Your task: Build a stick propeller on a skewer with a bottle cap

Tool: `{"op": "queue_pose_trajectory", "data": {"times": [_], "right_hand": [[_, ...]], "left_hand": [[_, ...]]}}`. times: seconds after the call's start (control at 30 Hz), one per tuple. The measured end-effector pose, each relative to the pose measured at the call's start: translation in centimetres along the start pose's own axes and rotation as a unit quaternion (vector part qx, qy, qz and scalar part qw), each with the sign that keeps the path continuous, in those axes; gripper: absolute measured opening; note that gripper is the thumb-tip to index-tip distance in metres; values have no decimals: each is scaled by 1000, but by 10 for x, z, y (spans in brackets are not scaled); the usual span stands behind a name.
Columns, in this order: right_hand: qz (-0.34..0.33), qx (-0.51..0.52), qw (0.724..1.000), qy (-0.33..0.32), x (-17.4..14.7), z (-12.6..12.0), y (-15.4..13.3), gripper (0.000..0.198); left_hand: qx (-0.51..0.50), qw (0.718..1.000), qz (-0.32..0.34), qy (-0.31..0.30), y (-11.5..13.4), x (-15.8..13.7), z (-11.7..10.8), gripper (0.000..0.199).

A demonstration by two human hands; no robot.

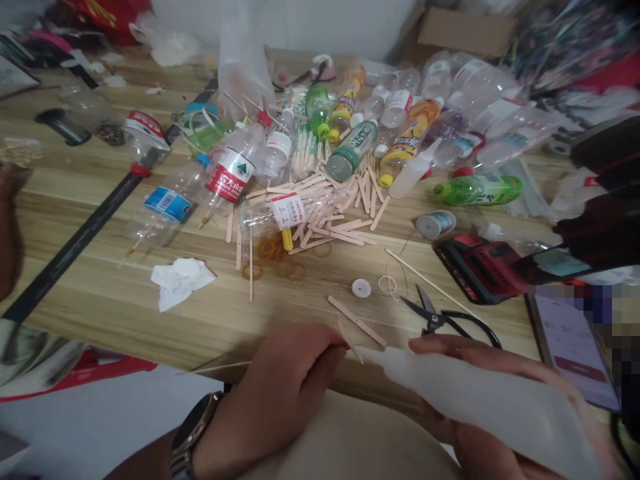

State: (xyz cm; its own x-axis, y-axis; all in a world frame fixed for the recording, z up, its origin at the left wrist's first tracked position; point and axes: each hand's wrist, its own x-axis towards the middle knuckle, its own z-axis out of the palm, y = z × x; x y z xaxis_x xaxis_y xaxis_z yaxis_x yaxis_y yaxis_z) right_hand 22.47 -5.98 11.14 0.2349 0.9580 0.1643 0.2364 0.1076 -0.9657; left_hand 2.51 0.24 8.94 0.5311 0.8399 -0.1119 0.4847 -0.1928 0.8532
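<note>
My left hand [295, 373], with a watch on its wrist, is closed near the table's front edge. Its fingertips pinch a thin wooden stick [359, 355]; another thin stick [223, 366] pokes out on the left side of the hand. My right hand [480, 433] is wrapped around a translucent white squeeze bottle [480, 393] with a narrow nozzle. That nozzle points left and reaches the pinched stick; whether they touch I cannot tell. Just beyond the hands lie a flat craft stick [356, 320], black-handled scissors [435, 318] and a white disc [361, 288].
Plastic bottles, among them a green one [480, 190], and many craft sticks [345, 230] cover the table's middle and back. Rubber bands [270, 247] and crumpled tissue [183, 281] lie forward. At right are a power tool [480, 267] and a phone [570, 347]. Another person's arm [10, 233] shows at left.
</note>
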Motion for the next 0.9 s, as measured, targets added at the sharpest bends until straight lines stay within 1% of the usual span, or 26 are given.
{"op": "queue_pose_trajectory", "data": {"times": [0.1, 0.17, 0.33, 0.47, 0.6, 0.73, 0.9], "right_hand": [[55, 5, 996, 77, 0, 2, 5, 35], [83, 25, 992, 95, -1, 3, 9, 35], [118, 98, 987, 44, 4, 1, 13, 31], [141, 138, 980, 13, 6, 0, 14, 27], [153, 154, 976, 21, 9, 2, 14, 32], [133, 168, 976, 40, 15, 9, 9, 34], [153, 191, 968, 47, 18, 13, 4, 35]], "left_hand": [[21, 999, 31, 14, 0, -1, 0, 18], [25, 998, 49, 17, 0, -2, -1, 17], [15, 998, 60, 17, 2, -3, -3, 17], [4, 999, 43, 11, 7, -5, -5, 17], [3, 999, 35, 16, 11, -6, -6, 21], [-2, 999, 40, 21, 13, -6, -7, 22], [-4, 1000, 28, 11, 14, -7, -9, 25]]}}
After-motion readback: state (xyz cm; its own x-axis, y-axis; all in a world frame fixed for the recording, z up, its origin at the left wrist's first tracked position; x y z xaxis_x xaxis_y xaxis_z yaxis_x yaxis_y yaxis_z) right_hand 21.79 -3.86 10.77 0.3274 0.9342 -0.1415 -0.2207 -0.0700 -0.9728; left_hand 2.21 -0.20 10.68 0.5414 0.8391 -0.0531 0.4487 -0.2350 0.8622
